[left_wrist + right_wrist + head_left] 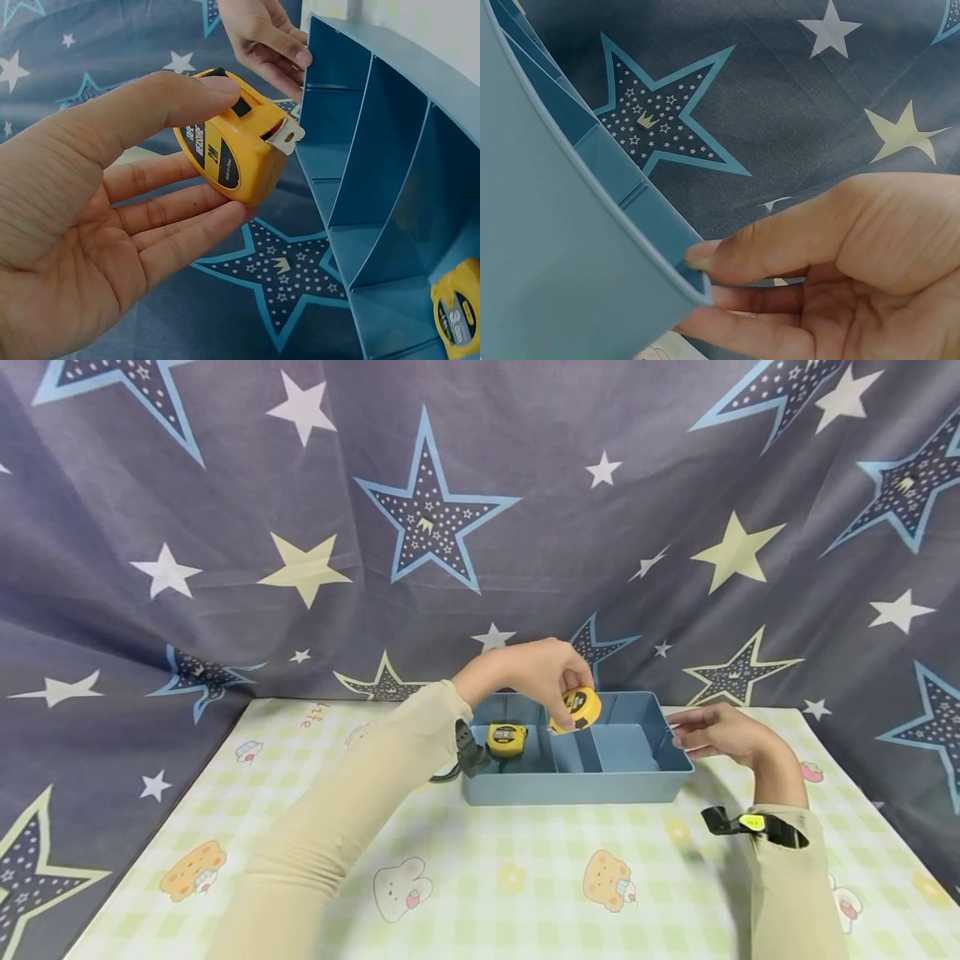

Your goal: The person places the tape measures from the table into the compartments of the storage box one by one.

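Observation:
Above the middle of a blue divided box (577,788), my left hand (542,672) grips a yellow tape measure (587,705) between thumb and fingers. In the left wrist view that tape measure (255,161) shows a black label and its metal end hook. A second yellow tape measure (507,740) lies in the box's left compartment. At the box's right end, my right hand (723,735) pinches the wall; the right wrist view shows the thumb inside the rim (630,238) and the fingers outside.
The box stands on a table with a green checked, cartoon-printed cloth (517,868). Behind it hangs a dark star-patterned curtain (540,560). Beside the box's left end, a dark curved item (446,775) is partly hidden by the left wrist strap.

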A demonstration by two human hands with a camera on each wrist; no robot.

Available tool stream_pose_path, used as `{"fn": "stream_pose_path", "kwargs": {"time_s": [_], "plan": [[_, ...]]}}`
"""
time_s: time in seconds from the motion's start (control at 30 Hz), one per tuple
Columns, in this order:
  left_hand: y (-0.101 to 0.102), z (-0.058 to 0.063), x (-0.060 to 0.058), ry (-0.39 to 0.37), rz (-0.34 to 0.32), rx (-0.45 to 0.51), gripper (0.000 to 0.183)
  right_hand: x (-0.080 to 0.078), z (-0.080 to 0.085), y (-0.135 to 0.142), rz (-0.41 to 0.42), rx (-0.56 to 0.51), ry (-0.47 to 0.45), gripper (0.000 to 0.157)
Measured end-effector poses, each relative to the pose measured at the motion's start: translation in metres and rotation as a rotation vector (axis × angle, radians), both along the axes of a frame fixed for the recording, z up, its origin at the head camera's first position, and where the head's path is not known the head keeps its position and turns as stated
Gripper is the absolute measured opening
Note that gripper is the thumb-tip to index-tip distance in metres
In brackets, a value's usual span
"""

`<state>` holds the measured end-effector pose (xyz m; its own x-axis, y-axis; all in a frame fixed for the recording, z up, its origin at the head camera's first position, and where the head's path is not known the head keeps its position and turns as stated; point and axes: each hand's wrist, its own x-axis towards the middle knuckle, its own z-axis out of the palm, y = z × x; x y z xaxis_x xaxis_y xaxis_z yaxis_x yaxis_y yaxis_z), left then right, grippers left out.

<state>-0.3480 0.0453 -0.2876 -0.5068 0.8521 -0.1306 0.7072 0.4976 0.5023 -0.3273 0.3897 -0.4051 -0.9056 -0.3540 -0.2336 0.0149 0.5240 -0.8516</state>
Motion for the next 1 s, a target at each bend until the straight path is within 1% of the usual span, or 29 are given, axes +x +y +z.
{"fn": "stream_pose_path", "kwargs": {"time_s": [0.17, 0.37, 0.6, 0.7, 0.83, 1.0], "plan": [[0.007, -0.008, -0.004, -0.044, 0.025, 0.019, 0.040, 0.001, -0.002, 0.000, 0.004, -0.001, 0.009, 0.059], [0.017, -0.015, -0.010, -0.059, 0.047, 0.002, 0.042, 0.001, -0.001, 0.000, -0.006, 0.003, 0.014, 0.059], [0.025, -0.027, -0.015, 0.006, 0.026, -0.041, 0.042, -0.001, -0.001, -0.001, -0.004, 0.008, 0.010, 0.060], [0.027, -0.030, -0.017, 0.024, 0.032, -0.061, 0.044, -0.001, -0.002, -0.003, -0.008, 0.007, 0.010, 0.060], [0.026, -0.029, -0.017, 0.031, 0.035, -0.087, 0.043, -0.001, -0.002, -0.004, -0.007, 0.004, 0.010, 0.060], [0.027, -0.017, -0.019, 0.021, 0.014, -0.109, 0.037, -0.001, 0.000, -0.001, -0.001, 0.004, 0.018, 0.059]]}}
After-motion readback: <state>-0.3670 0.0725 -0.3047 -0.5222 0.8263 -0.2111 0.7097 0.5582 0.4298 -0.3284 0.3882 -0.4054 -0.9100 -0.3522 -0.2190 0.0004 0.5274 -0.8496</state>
